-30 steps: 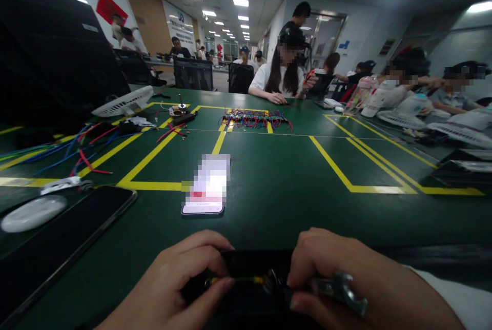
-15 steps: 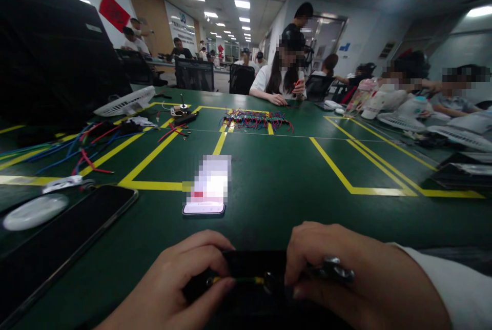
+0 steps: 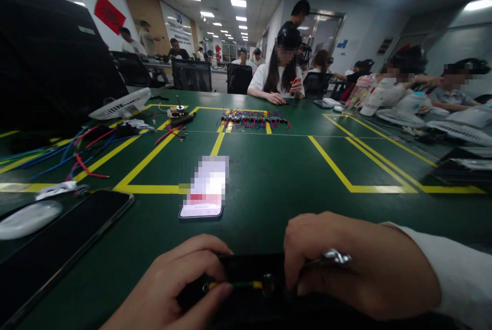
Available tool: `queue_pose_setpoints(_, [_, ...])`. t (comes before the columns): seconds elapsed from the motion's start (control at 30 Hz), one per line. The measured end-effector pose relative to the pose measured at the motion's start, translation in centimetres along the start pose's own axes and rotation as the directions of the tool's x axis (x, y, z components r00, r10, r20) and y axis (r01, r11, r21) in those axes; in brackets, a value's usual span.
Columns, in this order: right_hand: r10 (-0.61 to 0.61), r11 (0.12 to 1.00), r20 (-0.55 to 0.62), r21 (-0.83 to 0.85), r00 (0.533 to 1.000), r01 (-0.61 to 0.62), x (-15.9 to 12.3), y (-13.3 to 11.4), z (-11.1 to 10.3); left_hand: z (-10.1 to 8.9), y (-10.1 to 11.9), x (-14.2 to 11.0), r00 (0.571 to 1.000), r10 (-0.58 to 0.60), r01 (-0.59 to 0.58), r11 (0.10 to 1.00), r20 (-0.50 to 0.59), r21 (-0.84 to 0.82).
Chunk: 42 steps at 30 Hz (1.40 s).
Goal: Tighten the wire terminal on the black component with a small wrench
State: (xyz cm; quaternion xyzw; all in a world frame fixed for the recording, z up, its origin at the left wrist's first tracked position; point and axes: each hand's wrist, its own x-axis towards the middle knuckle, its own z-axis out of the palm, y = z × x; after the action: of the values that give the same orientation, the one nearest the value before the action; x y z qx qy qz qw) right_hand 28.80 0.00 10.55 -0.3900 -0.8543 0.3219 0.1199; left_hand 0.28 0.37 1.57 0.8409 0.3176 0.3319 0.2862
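My left hand (image 3: 180, 279) is closed in a pinch on a short yellow-and-green wire (image 3: 246, 285). A small ring terminal (image 3: 206, 287) pokes out on the left side of its fingertips. At its right end the wire meets a dark round metal part (image 3: 268, 285). My right hand (image 3: 346, 258) has its fingers curled down just right of that part. From its grip sticks a tool with a shiny silver end (image 3: 336, 256); its other end is hidden and its kind unclear. Below both hands lies a black object (image 3: 253, 263), too dark to make out.
A lit phone (image 3: 202, 209) lies on the green table ahead, with a dark phone (image 3: 73, 248) and white mouse (image 3: 28, 220) at left. Loose wires (image 3: 88, 150), a wired strip (image 3: 253, 120) and a white fan (image 3: 121, 104) sit farther off. A person (image 3: 277, 81) sits opposite.
The view has shifted slightly. My left hand keeps its pinch on the wire, and my right hand is a little higher, still holding the silver-ended tool.
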Motion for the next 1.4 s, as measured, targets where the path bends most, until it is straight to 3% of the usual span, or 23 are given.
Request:
queue_pose_setpoints(0.27, [0.207,0.978,-0.148,0.036,0.967,-0.204,-3.3,-0.4,1.3,0.0,0.1,-0.1,1.000,-0.006,0.007,1.000,-0.021,0.026])
queue_pose_setpoints(0.43, [0.256,0.966,-0.199,0.097,0.946,-0.241,-3.7,0.4,2.9,0.1,-0.3,-0.2,1.000,0.025,-0.025,1.000,-0.008,-0.006])
queue_pose_setpoints(0.63, [0.257,0.966,-0.187,0.080,0.948,-0.246,-3.2,0.2,3.3,0.1,-0.4,-0.2,1.000,0.019,-0.020,1.000,-0.010,-0.007])
queue_pose_setpoints(0.8, [0.204,0.978,-0.146,0.079,0.968,-0.194,-3.0,0.5,2.8,0.1,-0.3,-0.1,0.998,0.049,-0.049,0.999,-0.027,-0.011])
queue_pose_setpoints(0.93, [0.037,0.995,-0.131,0.094,0.991,-0.024,-2.7,0.9,1.6,0.1,-0.2,-0.1,0.999,0.037,-0.037,0.999,-0.027,-0.012])
queue_pose_setpoints(1.07, [-0.022,0.992,-0.029,0.126,0.999,0.026,-2.1,1.1,0.1,0.2,-0.3,-0.1,0.999,0.030,-0.030,0.999,-0.020,-0.021])
queue_pose_setpoints(1.23, [-0.176,0.975,0.023,0.144,0.984,0.171,-1.0,1.6,-1.0,0.2,-0.2,0.1,0.999,0.035,-0.035,0.999,-0.028,-0.019])
queue_pose_setpoints(1.4, [-0.220,0.962,0.050,0.177,0.974,0.208,-0.5,1.5,-1.4,-0.1,0.3,0.1,0.999,-0.004,0.005,0.999,-0.033,0.038])
